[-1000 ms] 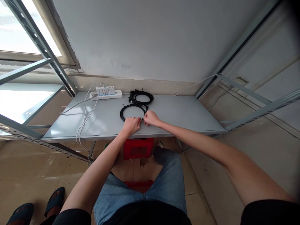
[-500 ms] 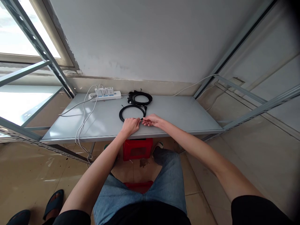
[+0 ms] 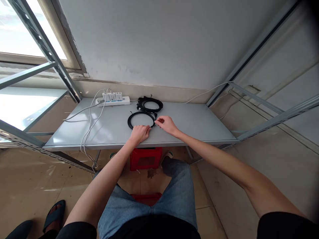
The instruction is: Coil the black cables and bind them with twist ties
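Observation:
A coil of black cable lies on the grey metal shelf in front of me. My left hand is closed on the near side of this coil, close to the shelf's front edge. At the coil's right side my right hand is raised a little, its thumb and fingers pinched together; what they hold, if anything, is too small to make out. A dark plug end sits just above the right fingertips. Behind, a second bundle of black cables rests on the shelf, touched by neither hand.
A white power strip with several adapters stands at the back left, and white cords hang from it over the front edge. Metal uprights frame the shelf. A red stool is underneath. Another person's sandalled foot is at lower left.
My right hand has moved up and to the right, away from my left hand, and its fingers have drawn into a pinch. The left hand stays on the coil.

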### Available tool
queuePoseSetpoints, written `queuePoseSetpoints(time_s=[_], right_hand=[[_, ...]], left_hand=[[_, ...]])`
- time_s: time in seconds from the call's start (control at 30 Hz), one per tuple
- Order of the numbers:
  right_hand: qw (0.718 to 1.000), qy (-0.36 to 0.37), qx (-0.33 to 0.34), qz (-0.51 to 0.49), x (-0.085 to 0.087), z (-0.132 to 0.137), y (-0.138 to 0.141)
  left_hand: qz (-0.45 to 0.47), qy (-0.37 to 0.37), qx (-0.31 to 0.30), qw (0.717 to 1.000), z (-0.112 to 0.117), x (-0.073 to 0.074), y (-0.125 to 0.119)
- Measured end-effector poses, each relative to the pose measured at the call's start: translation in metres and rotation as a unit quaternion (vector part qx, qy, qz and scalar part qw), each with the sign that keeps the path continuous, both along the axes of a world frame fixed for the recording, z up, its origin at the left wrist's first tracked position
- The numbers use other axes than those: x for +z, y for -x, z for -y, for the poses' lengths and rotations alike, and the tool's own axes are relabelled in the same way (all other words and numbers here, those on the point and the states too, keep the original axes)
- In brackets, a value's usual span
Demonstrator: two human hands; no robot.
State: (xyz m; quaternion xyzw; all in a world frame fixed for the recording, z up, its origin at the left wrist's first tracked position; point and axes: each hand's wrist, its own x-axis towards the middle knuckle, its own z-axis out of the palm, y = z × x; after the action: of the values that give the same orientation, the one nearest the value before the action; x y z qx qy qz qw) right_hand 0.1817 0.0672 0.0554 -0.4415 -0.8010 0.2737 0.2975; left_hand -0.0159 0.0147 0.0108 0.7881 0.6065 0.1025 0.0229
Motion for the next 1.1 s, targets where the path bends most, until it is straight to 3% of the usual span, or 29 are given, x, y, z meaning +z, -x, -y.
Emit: queuePoseSetpoints(time_s=[0.17,0.33,0.4,0.53,0.63,0.73,0.93,1.1], right_hand=[[0.999,0.010,-0.030,-0.026,-0.016,0.003,-0.001],[0.987,-0.117,0.022,0.110,-0.024,0.000,-0.005],[0.959,-0.189,0.063,0.202,-0.025,0.000,-0.005],[0.870,-0.311,0.131,0.360,-0.026,-0.007,-0.001],[0.808,-0.356,0.193,0.427,-0.023,-0.016,0.002],[0.774,-0.373,0.252,0.445,-0.017,-0.024,0.003],[0.755,-0.366,0.300,0.455,-0.005,-0.027,0.006],[0.775,-0.332,0.294,0.451,0.000,-0.024,0.009]], left_hand=[[-0.006,0.000,0.000,1.000,0.000,0.000,0.001],[-0.005,0.001,-0.004,1.000,-0.001,0.000,0.002],[-0.004,-0.001,-0.003,1.000,-0.002,-0.001,0.002],[-0.012,-0.001,0.004,1.000,-0.003,-0.003,0.000],[-0.022,-0.001,0.009,1.000,-0.003,-0.003,0.000],[-0.023,-0.004,0.011,1.000,-0.002,-0.003,-0.001],[-0.026,-0.002,0.010,1.000,-0.003,-0.003,-0.001],[-0.019,0.000,0.005,1.000,-0.003,-0.003,0.000]])
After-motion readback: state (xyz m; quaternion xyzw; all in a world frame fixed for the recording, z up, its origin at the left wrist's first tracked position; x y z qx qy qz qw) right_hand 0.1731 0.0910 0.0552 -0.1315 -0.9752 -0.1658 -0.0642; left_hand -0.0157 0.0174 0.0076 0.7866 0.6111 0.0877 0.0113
